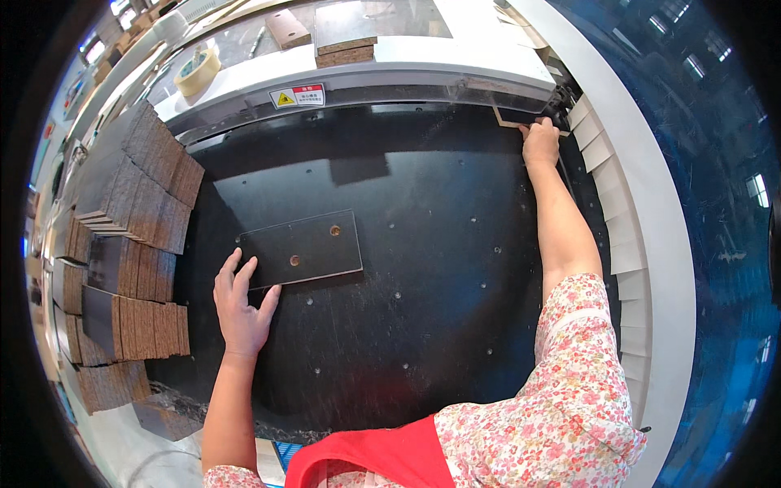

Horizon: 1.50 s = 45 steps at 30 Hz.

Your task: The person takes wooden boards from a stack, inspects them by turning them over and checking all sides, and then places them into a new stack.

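A dark rectangular board (313, 250) with two round holes lies flat on the black machine table (390, 325), left of its middle. At this board's left end is my left hand (242, 302), its fingers spread; the fingertips and thumb are at the board's edge, not wrapped round it. My right arm reaches to the far right corner. There my right hand (541, 145) is closed on the near edge of a second board (514, 115), partly under the machine's front cover. The fingertips are partly hidden.
Several stacks of cut boards (134, 175) stand along the left side. Across the back runs the machine's clear cover (423, 85) with a warning label (297, 96). On top are small boards (346, 37) and a tape roll (198, 71). A pale slatted edge (622, 220) borders the right.
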Each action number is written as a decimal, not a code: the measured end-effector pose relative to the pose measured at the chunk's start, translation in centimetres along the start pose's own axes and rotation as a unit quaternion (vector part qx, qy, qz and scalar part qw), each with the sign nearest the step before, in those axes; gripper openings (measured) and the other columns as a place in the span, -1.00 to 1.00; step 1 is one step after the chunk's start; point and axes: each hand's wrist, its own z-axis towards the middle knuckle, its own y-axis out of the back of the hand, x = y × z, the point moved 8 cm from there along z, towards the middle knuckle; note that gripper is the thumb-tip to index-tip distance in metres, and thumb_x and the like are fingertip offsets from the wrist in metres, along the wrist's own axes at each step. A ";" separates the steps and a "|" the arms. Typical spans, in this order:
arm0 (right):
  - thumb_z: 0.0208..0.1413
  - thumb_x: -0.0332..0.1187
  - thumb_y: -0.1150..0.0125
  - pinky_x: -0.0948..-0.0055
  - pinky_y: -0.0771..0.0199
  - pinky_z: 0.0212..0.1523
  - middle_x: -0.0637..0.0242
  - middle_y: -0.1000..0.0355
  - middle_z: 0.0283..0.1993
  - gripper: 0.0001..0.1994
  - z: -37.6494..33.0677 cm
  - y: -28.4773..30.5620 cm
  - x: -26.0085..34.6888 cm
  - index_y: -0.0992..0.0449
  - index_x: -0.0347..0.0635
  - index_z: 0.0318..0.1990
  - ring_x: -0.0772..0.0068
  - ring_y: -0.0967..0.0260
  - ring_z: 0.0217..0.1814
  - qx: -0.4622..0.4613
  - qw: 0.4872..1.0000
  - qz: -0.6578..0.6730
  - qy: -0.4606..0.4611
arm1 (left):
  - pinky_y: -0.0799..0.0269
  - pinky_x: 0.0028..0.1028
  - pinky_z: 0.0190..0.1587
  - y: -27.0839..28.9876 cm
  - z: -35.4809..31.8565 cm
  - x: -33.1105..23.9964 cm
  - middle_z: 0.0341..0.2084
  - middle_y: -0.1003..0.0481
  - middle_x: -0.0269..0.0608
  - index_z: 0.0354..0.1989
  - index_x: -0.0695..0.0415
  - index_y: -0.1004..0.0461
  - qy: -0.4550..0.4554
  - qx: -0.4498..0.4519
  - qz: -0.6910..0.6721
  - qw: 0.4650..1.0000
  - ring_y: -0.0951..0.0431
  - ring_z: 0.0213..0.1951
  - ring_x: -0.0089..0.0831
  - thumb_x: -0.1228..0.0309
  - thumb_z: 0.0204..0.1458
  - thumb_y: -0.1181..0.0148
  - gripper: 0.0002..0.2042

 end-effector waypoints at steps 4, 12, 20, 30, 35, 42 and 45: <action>0.16 -0.03 -0.23 0.07 -0.37 0.17 0.21 -0.37 0.11 -0.62 -0.4 0.3 -0.9 -0.61 -0.16 -0.10 0.07 -0.27 0.23 0.007 0.998 0.012 -0.063 | -0.22 -0.19 0.28 -0.1 0.4 -0.4 0.24 -0.32 -0.03 0.12 0.14 -0.45 -0.002 -0.006 0.004 1.000 -0.31 0.25 -0.06 0.39 -0.09 -0.41 -0.47; 0.19 0.23 -0.06 -0.02 0.16 0.45 -0.11 -0.13 0.42 -0.27 -2.8 1.1 3.4 -0.48 -0.36 0.16 -0.08 0.05 0.50 0.124 0.978 0.034 -0.164 | -0.22 -0.19 0.28 0.0 0.2 -0.2 0.24 -0.32 -0.03 0.12 0.14 -0.45 -0.009 -0.008 0.008 1.000 -0.32 0.24 -0.05 0.40 -0.09 -0.42 -0.48; 0.25 0.15 -0.02 0.01 0.06 0.40 -0.09 -0.23 0.36 -0.39 -2.3 1.1 3.6 -0.55 -0.25 0.10 -0.07 0.00 0.47 0.115 0.978 0.018 -0.170 | -0.22 -0.19 0.28 0.0 0.2 -0.1 0.24 -0.33 -0.02 0.10 0.15 -0.46 -0.014 -0.006 -0.002 1.000 -0.33 0.23 -0.04 0.41 -0.08 -0.40 -0.49; 0.26 0.17 0.01 0.03 0.07 0.41 -0.08 -0.24 0.35 -0.39 -2.1 0.4 3.0 -0.58 -0.22 0.08 -0.04 0.00 0.47 0.106 0.977 0.022 -0.181 | -0.21 -0.19 0.29 -0.1 0.3 -0.5 0.24 -0.32 -0.02 0.11 0.15 -0.45 -0.010 -0.007 0.000 1.000 -0.31 0.25 -0.05 0.42 -0.08 -0.40 -0.50; 0.24 0.18 -0.02 0.03 0.04 0.40 -0.07 -0.27 0.33 -0.40 -2.0 0.6 3.1 -0.58 -0.17 0.09 -0.05 -0.04 0.45 0.100 0.980 0.019 -0.173 | -0.21 -0.19 0.29 -0.1 0.5 -0.3 0.24 -0.32 -0.02 0.11 0.15 -0.46 -0.010 -0.008 0.005 1.000 -0.31 0.26 -0.05 0.40 -0.08 -0.40 -0.49; 0.21 0.24 0.01 -0.03 -0.17 0.26 0.03 -0.47 0.17 -0.41 -2.0 0.4 2.8 -0.64 -0.08 0.00 -0.08 -0.23 0.33 0.101 0.980 -0.019 -0.173 | -0.22 -0.15 0.29 0.6 0.5 -0.7 0.23 -0.34 0.03 0.11 0.15 -0.47 -0.034 -0.019 0.007 0.999 -0.32 0.26 0.00 0.34 -0.06 -0.39 -0.50; 0.21 0.25 0.01 0.00 -0.23 0.23 0.06 -0.51 0.12 -0.40 -2.0 0.6 2.7 -0.63 -0.07 0.03 -0.14 -0.31 0.26 0.116 0.981 -0.009 -0.155 | -0.23 -0.15 0.28 0.7 0.4 -0.6 0.23 -0.34 0.01 0.10 0.12 -0.48 -0.029 -0.020 0.005 0.999 -0.32 0.25 -0.03 0.25 -0.04 -0.38 -0.51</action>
